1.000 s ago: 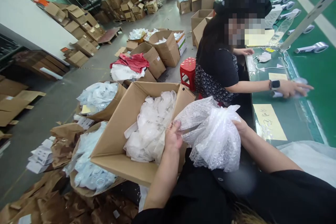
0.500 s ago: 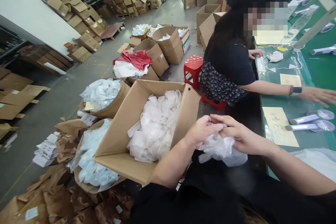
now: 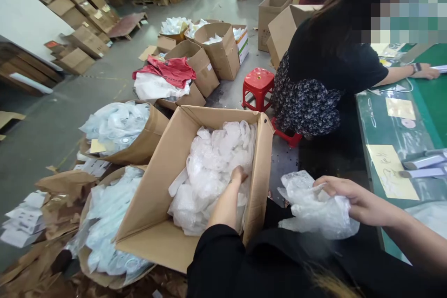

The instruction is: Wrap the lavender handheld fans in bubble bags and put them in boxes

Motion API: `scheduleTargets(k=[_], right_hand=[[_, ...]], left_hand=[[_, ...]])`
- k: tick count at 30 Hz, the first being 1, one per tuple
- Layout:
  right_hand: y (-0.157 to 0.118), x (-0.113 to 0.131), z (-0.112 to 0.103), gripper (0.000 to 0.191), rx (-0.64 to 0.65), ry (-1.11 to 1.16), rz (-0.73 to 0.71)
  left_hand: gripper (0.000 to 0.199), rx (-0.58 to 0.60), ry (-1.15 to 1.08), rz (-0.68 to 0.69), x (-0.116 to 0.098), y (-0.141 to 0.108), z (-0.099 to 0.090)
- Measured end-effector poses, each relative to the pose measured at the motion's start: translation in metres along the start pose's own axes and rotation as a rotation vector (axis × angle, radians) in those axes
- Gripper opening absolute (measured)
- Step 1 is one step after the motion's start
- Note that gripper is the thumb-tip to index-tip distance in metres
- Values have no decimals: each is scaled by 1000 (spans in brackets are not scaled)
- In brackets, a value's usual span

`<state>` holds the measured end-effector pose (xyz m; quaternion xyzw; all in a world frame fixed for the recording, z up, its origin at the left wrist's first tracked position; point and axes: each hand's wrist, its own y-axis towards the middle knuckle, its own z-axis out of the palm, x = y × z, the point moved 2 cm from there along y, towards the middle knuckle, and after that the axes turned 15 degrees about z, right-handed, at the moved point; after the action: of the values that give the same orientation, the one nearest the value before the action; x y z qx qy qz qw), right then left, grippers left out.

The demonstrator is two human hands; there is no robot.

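Note:
My left hand [image 3: 239, 174] reaches into an open cardboard box [image 3: 159, 195], at the right side of a heap of bubble-wrap-like clear plastic [image 3: 209, 167]. Its fingertips sink among the plastic, so whether they grip any of it is hidden. Over my lap, my right hand [image 3: 344, 195] is closed on a crumpled clump of clear plastic wrap [image 3: 316, 209]. The clump hangs loosely to the left of the fingers.
A co-worker [image 3: 342, 65] sits ahead on the right, one arm over the green worktable [image 3: 377, 125]. White handheld devices [image 3: 426, 167] and a handwritten note [image 3: 393, 172] lie there. A red stool [image 3: 258, 86] stands beyond my box. Containers of bluish wrapped items [image 3: 117, 123] stand left.
My hands were together on the plastic clump. The left has let go and moved into the box; the right keeps the clump. The co-worker leans further over the table.

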<state>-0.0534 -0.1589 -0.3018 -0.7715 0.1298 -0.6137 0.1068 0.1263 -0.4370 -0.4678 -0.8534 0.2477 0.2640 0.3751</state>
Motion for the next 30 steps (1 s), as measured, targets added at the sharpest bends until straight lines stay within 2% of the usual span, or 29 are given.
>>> scheduleTargets(k=[2, 3, 6, 9, 11, 12, 14, 17, 21, 23, 24, 26, 29, 30], right_hand=[[0, -1, -5, 21, -37, -10, 39], [0, -2, -7, 21, -44, -14, 62], [0, -4, -9, 20, 26, -4, 86], [7, 3, -3, 20, 137, 28, 36], [13, 10, 2, 20, 193, 84, -9], [16, 13, 4, 19, 209, 144, -32], [23, 18, 6, 17, 224, 331, -86], [30, 17, 1, 23, 166, 656, -157], [17, -1, -7, 23, -99, 831, -142], [-5, -15, -5, 23, -254, 867, -101], [-18, -23, -3, 24, -342, 896, -82], [-51, -38, 5, 27, -552, 961, -49], [-109, -58, 24, 26, -924, 1004, -11], [-129, -63, 32, 26, -1034, 989, -3]], left_hand=[[4, 0, 25, -7, 7, -4, -12], [2, -8, 24, 6, 10, -6, -26], [14, -49, -17, 78, 10, -22, -83], [25, -202, -183, 227, -10, -50, -130], [32, -310, -375, 393, -34, -67, -142], [35, -323, -468, 474, -48, -74, -142], [38, -251, -580, 605, -80, -79, -128], [39, -2, -574, 735, -133, -73, -85], [33, 502, -456, 832, -195, -74, -14], [25, 658, -388, 860, -216, -82, 14], [22, 694, -343, 876, -223, -85, 27], [20, 695, -231, 913, -231, -87, 51], [20, 594, -136, 896, -228, -80, 93], [22, 622, -129, 852, -223, -76, 110]])
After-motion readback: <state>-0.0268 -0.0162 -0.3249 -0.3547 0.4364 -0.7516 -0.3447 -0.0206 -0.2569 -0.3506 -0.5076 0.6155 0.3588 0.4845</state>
